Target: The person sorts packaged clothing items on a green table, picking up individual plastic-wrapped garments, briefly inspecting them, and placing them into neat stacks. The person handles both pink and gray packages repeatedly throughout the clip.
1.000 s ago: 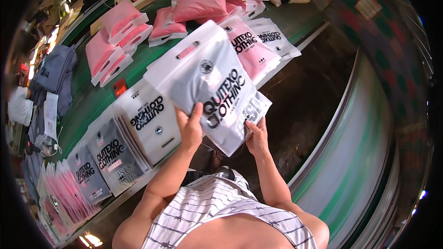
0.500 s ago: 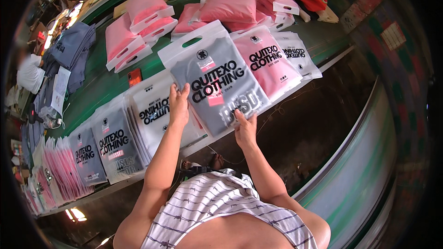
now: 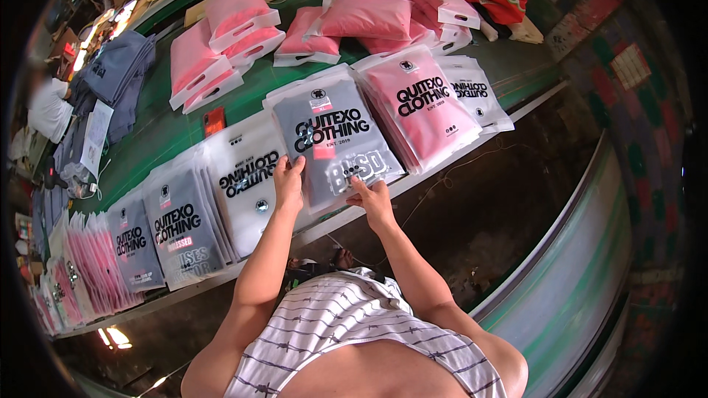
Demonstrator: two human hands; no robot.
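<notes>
Flat, rectangular clear-plastic bag of grey cloth [image 3: 338, 137]: extends beyond fingers, long axis away, leaning left | left hand [image 3: 290, 186]: at left edge, grip unclear | right hand [image 3: 373, 200]: pinching near edge

A sleeveless white top [image 3: 346, 317] is worn, its loose, creased fabric crossed by thin dark lines that are broken at intervals by small knotted, barb-like marks, and its neckline [image 3: 345, 345] is cut in a wide, low curve. The shoulders [image 3: 206, 365], both forearms [image 3: 262, 254], the left hand [image 3: 290, 186] and the right hand [image 3: 375, 205] are left uncovered. Beyond the top's far edge a dimly lit foot [image 3: 344, 259] is partly shown, its covering too dark to be made out.
</notes>
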